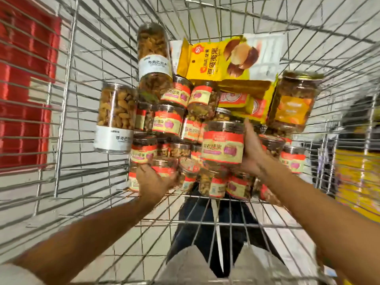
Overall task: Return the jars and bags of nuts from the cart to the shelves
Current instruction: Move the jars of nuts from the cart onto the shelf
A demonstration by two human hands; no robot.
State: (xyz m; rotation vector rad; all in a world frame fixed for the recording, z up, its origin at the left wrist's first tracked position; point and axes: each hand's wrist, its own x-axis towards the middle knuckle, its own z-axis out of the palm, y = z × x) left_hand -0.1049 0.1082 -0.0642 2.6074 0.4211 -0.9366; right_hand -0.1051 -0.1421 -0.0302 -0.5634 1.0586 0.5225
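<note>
Left hand [153, 183] grips near-edge jar [164, 168], right hand [252, 150] top jar [223, 144], amid cart [67, 99]

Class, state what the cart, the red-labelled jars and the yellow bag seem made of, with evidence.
Cart: silvery metal wire, judging by thin shiny bars. Red-labelled jars: clear, probably plastic; nuts show through. Yellow bag: glossy printed film, likely plastic; it reflects light.

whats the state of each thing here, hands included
left hand, grips the left-hand jar
left-hand jar, red label, low in the pile, partly hidden
right hand, grips the right-hand jar by its side
right-hand jar, red label, full, in front of the pile
white-label jars, full, on the pile's left
orange-label jar, full, at the right
yellow bag, lying on top, far end
cart, loaded
</note>
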